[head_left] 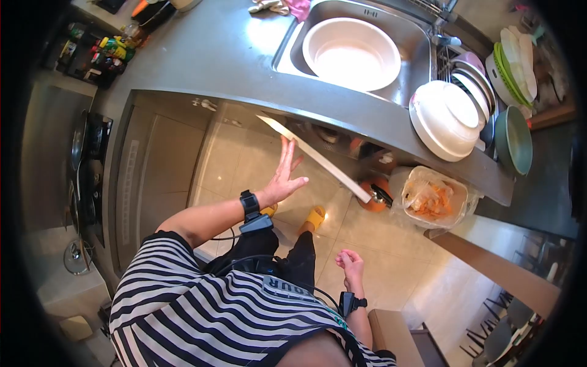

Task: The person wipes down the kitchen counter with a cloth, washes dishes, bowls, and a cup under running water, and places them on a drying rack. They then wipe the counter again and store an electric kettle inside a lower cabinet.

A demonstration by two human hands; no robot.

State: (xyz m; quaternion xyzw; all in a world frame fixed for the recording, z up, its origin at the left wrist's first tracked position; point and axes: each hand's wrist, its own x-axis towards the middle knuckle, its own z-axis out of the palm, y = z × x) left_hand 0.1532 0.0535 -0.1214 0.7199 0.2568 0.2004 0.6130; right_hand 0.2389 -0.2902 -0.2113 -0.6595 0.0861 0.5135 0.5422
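Note:
My left hand (285,178) reaches forward with its fingers stretched out and thumb apart. Its fingertips are at the pale edge of a cabinet door (324,160), which stands ajar under the counter below the sink. The fingers look to be touching the door without wrapping round it. Lower down, at my side, my right hand (351,263) is loosely curled, and nothing shows in it. Behind the door, partly hidden, are dark shapes inside the cabinet (330,133).
A white basin (351,54) sits in the steel sink (292,56). White bowls (445,119) and a green bowl (513,140) stand to the right. Below them is a lined bin (461,205) with orange scraps, beside an orange object (372,200). Bottles (113,49) stand at left.

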